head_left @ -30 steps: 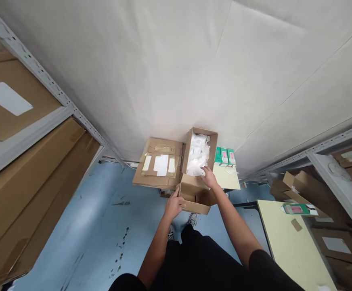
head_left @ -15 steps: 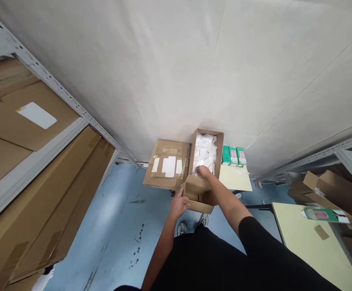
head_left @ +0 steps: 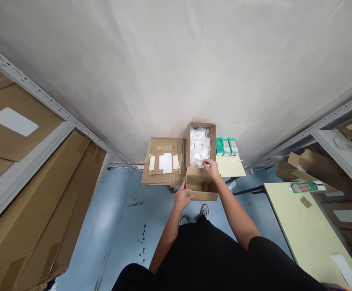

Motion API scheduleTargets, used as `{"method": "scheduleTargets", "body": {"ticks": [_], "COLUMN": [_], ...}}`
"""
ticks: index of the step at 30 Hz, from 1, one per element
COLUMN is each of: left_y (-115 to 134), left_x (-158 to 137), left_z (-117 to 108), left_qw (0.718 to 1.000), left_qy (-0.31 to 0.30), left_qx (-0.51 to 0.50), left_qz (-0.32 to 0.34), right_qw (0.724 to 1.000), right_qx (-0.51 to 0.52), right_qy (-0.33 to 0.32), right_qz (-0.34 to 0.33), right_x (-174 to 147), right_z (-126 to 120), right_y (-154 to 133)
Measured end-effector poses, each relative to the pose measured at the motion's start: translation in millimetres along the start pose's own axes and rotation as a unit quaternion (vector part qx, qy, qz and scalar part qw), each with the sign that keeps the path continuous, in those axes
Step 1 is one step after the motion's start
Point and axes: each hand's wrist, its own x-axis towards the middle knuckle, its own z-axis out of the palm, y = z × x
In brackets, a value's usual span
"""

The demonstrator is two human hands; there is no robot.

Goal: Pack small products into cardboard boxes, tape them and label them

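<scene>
My left hand (head_left: pixel 183 197) grips the left side of a small open cardboard box (head_left: pixel 204 196), whose inside looks bare where I can see it. Behind it stands a taller open carton (head_left: pixel 213 137) filled with white plastic-wrapped pieces (head_left: pixel 200 141). My right hand (head_left: pixel 211 167) is over the near end of that carton, fingers pinched on the edge of a white plastic bag (head_left: pixel 198 162). What is inside the bag is too small to make out.
Flattened cardboard (head_left: pixel 160 178) with white labels lies left of the carton. Several green boxes (head_left: pixel 227 146) stand right of it on a pale table (head_left: pixel 229 167). A second table (head_left: pixel 300 226) is at right, with an opened green box (head_left: pixel 307 186). Shelves (head_left: pixel 57 109) of cartons flank both sides.
My right hand has drawn back from inside the carton toward its near edge, bringing a white bag. The small box has turned squarer to me, still in my left hand. The view has shifted.
</scene>
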Motion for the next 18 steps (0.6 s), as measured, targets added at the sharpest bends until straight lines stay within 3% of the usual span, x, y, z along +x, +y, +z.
{"method": "scheduleTargets", "body": {"ticks": [4, 8, 11, 18], "left_y": [4.1, 7.9, 12.6, 41.8], "left_x": [-4.1, -7.4, -7.8, 0.9], "left_z": [15.4, 28.8, 36.8, 73.6], "left_qw": [0.999, 0.998, 0.996, 0.992], "left_qy": [0.010, 0.028, 0.035, 0.021], "left_qx": [-0.022, -0.022, -0.016, 0.006], "left_qz": [0.027, 0.058, 0.079, 0.120], "right_qw": [1.000, 0.996, 0.991, 0.996], "right_qx": [-0.004, -0.049, -0.077, -0.080], "right_qy": [0.017, -0.065, -0.090, 0.006], "right_qz": [0.008, 0.046, 0.063, 0.041], "right_x": [-72.0, -123.5, -139.3, -155.3], "right_z": [-21.7, -36.9, -51.8, -104.1], "right_y": [-14.5, -15.1, -10.1, 9.5]}}
